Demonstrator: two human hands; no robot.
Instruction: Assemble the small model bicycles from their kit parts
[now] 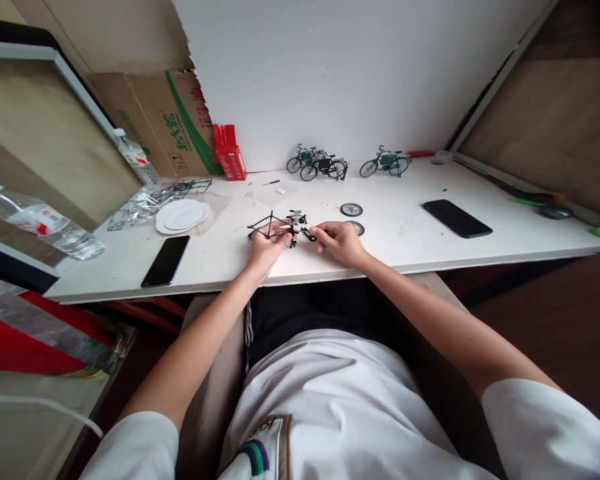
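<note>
Near the front edge of the white table, my left hand (271,247) is closed around a black model bicycle frame (270,219), which has thin tubes and small parts at its right end. My right hand (341,241) pinches a small dark curved piece (309,234) just right of the frame; its exact kind is too small to make out. One spoked model wheel (351,209) lies flat beyond my right hand. A second wheel (356,229) is partly hidden behind that hand.
Assembled model bicycles (386,162) stand at the back, beside a red box (230,153). On the left are a dark phone (166,261), white round discs (183,216), sprue parts (180,190) and a water bottle (40,217). Another phone (457,219) lies at right.
</note>
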